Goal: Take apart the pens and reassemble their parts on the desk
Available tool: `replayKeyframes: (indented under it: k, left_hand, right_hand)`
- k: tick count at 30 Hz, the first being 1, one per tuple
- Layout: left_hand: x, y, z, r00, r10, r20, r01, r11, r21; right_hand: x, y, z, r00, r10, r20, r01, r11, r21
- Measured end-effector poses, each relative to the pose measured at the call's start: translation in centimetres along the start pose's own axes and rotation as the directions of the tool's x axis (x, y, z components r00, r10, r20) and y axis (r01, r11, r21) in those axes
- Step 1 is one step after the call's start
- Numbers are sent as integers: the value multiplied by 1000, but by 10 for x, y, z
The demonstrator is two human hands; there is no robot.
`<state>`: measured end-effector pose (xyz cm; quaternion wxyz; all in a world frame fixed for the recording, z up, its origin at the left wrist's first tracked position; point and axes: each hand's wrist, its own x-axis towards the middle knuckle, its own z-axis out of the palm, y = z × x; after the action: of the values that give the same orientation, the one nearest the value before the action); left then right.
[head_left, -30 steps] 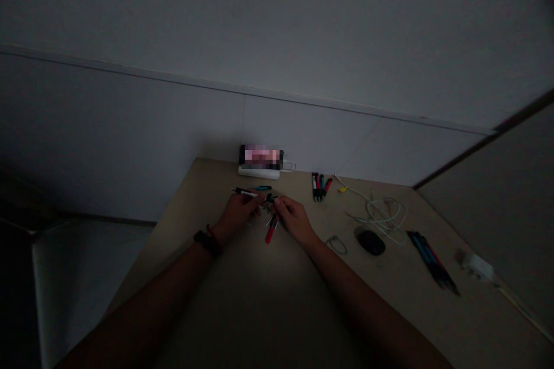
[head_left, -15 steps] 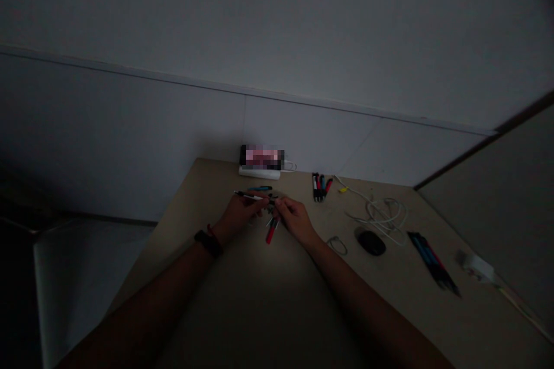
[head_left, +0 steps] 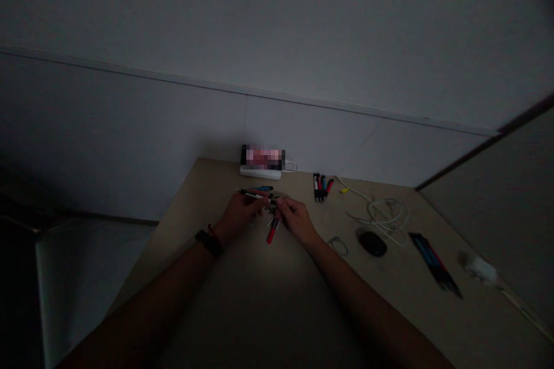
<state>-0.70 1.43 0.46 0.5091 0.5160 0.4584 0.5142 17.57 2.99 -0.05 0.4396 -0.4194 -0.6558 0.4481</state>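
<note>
My left hand (head_left: 239, 212) is closed round a slim white pen (head_left: 254, 195) with a black end, which points up to the left. Close against its right end, my right hand (head_left: 296, 218) pinches at the pen's dark tip; whether its fingers grip the pen or a small separate part cannot be made out. Under the hands, small dark and silvery pieces lie on the table, partly covered by the fingers. A red pen barrel (head_left: 271, 234) lies just below the fingertips. Behind my left hand a blue pen (head_left: 262, 188) is partly hidden.
On the table (head_left: 242, 311), a phone with a blurred screen (head_left: 262, 157) leans above a white block (head_left: 260, 173). To the right are several pens (head_left: 321, 187), coiled white cable (head_left: 385, 216), a black mouse (head_left: 372, 243), more pens (head_left: 435, 264) and a white adapter (head_left: 481, 270).
The pen in my left hand has tilted slightly, and its right end now sits nearer my right fingertips. Otherwise the view has only shifted a little.
</note>
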Motion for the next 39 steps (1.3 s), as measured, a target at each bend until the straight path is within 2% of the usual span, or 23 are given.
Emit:
replayKeyframes:
  k: [7,14,18,21,26,33,39]
  left_hand:
    - [-1,2,1,998,-28,-61,23,996,-88]
    - [-2,3,2,996,-18,-89,7,993,-120]
    - [-4,1,3,997,9,-83,-13,999,-40]
    - [-6,-1,5,998,46,-38,-44,998,49]
    - [-9,2,8,995,97,27,-100,979,176]
    - [-10,7,9,987,146,61,-156,960,231]
    - [-10,4,7,984,156,83,-175,921,349]
  right_hand:
    - [2,6,-5,999,22,-23,-22,1000,3]
    - [6,17,-7,990,103,-94,-85,979,185]
    - [8,15,-8,981,140,-136,-88,938,336]
    - [8,13,-7,976,157,-148,-89,918,388]
    - [8,15,-7,982,134,-129,-80,931,357]
    - [9,16,-7,984,130,-122,-93,959,269]
    - [8,18,-6,981,158,-112,-118,947,299]
